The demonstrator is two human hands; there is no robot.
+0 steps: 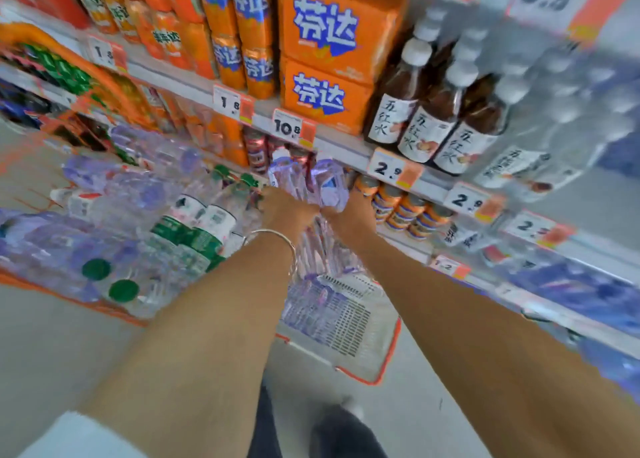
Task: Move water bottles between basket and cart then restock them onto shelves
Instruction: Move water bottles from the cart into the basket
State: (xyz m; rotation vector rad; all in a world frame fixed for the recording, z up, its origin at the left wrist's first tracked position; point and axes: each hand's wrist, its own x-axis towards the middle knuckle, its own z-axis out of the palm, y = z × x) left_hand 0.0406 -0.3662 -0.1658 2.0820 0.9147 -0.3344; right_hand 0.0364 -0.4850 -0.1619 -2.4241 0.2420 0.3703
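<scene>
At the centre of the frame, the left hand [289, 208] and right hand [349, 215] both grip a shrink-wrapped pack of water bottles [308, 180], seemingly lifting it above the basket [377, 364] towards the shelves [346, 145]. At the left, many bottles [145, 222] wait in the cart [69, 298], so restocking looks far from finished.

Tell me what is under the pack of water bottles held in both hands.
Below the pack of water bottles sits an orange-rimmed basket holding another purple-wrapped pack. The arms cover part of the basket, so anything else inside stays hidden.
</scene>
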